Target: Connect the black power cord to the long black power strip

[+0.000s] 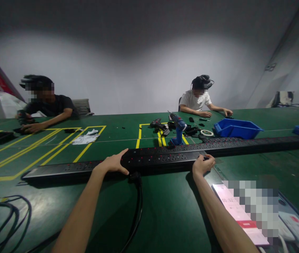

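Front black power strip (149, 161) lies lengthwise across the desk (165, 207), roughly parallel to its far edge, both hands on it. Looks rigid and long, probably fairly heavy, smooth casing that could slide; sockets and cable joint likely the delicate spots. Best hold: across the width, hands well apart. Left hand (115, 162) is clamped over it, thumb on the near side, fingers on top; right hand (203, 164) curls at its right end, cannot tell if gripping. One black cable (140, 200) runs from beside the left hand toward the near edge. Counts: at least one more power strip (246, 144) just behind, one blue drill (178, 128) upright, one dark drill (158, 123), one tape roll (206, 133), two blue bins (239, 129), two co-workers (195, 100) at the far edge, one cable coil (14, 214) near the left corner.
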A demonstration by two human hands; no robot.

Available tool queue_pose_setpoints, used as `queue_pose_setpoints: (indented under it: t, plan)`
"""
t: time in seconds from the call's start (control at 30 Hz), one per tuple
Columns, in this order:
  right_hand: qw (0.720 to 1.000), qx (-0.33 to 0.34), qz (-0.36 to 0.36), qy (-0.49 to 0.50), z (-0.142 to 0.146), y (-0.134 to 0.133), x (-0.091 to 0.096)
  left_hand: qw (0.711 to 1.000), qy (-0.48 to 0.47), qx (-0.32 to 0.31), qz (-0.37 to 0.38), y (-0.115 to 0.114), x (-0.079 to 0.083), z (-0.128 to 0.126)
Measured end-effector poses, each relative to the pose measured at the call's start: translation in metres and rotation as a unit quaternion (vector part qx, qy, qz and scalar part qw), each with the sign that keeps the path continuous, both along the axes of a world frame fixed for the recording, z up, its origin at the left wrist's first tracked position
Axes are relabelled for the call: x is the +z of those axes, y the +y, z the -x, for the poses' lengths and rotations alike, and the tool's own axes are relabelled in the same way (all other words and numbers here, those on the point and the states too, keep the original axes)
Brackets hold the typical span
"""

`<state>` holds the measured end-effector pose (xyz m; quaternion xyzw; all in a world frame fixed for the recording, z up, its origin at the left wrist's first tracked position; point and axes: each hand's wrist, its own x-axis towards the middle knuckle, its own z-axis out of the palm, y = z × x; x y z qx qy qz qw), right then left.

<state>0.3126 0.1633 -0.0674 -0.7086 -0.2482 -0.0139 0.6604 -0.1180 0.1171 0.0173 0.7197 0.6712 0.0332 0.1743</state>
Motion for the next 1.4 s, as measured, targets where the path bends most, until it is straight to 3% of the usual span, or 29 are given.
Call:
queue_pose_setpoints:
  t: [0.23, 0.63, 1.4]
  plan:
    - [0.999, 0.010, 0.027, 0.016, 0.005, 0.000, 0.000, 0.999, -0.027, -0.011, 0.016, -0.003, 0.004, 0.015]
    - [0.998, 0.048, 0.000, -0.033, 0.006, -0.001, -0.003, 0.998, -0.011, -0.010, 0.053, -0.001, 0.006, 0.031]
    - [0.993, 0.100, -0.018, -0.068, 0.013, -0.002, -0.001, 0.999, 0.013, -0.016, 0.039, -0.009, 0.011, 0.034]
